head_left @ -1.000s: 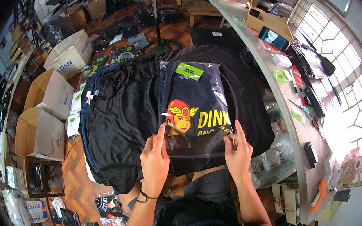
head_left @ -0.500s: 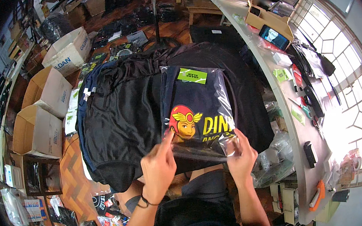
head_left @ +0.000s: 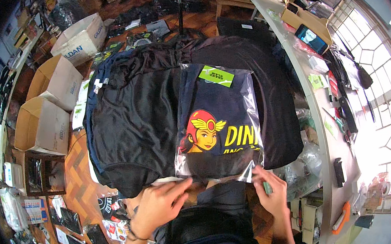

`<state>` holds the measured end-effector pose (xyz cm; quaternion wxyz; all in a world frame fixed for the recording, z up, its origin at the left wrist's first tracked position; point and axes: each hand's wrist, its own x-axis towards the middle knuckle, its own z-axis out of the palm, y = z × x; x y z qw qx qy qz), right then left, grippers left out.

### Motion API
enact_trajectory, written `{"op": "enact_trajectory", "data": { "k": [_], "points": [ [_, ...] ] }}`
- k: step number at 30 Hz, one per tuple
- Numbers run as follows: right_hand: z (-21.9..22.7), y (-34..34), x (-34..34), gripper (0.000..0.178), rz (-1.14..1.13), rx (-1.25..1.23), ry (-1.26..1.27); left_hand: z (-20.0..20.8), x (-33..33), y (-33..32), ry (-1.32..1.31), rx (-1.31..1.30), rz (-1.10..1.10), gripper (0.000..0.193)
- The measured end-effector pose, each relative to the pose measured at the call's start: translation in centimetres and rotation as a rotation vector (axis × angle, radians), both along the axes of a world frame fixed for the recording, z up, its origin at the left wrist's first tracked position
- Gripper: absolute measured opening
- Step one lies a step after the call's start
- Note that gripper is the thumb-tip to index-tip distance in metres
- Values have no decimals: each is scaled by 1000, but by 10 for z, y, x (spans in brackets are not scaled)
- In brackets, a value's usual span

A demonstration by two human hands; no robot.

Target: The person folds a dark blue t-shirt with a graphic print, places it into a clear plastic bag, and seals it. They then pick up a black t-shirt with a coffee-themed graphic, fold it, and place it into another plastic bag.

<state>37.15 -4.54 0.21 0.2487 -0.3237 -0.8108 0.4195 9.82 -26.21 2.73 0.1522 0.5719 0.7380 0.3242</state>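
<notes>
A folded dark navy T-shirt in a clear plastic bag [head_left: 217, 98] lies on a pile of black cloth [head_left: 133, 119]. Its print shows a red-helmeted head beside yellow lettering, and a green label [head_left: 216, 76] sits near the far end. My left hand [head_left: 164, 205] is off the bag, just before its near left corner, fingers stretched out and holding nothing. At the near right corner, my right hand [head_left: 273, 191] has its fingers apart, fingertips close to or touching the plastic. A small green thing [head_left: 267, 188] shows beside that hand; I cannot tell whether it is held.
Open cardboard boxes [head_left: 43, 126] stand at the left. Along the right runs a long pale table [head_left: 320, 156] with a phone [head_left: 310, 38], scissors [head_left: 339, 123] and an orange-handled cutter [head_left: 341, 218]. A fan stand [head_left: 180, 9] rises behind the pile.
Both hands have let go of the bag's near edge and drawn back toward me, fingers opening. The bagged shirt now lies flatter on the cloth. The whole view has shifted slightly.
</notes>
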Motion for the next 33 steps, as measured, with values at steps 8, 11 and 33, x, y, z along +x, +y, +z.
{"op": "enact_trajectory", "data": {
  "k": [8, 11, 33],
  "points": [
    [107, 69, -57, 33, 34, 468, 88, 78, -58, 85, 23, 293, 125, 24],
    [98, 95, -149, 46, 58, 655, 64, 48, -71, 164, 277, 345, 139, 46],
    [6, 99, -185, 78, 121, 577, -307, -24, -56, 178, 392, -40, 176, 73]
  ]
}}
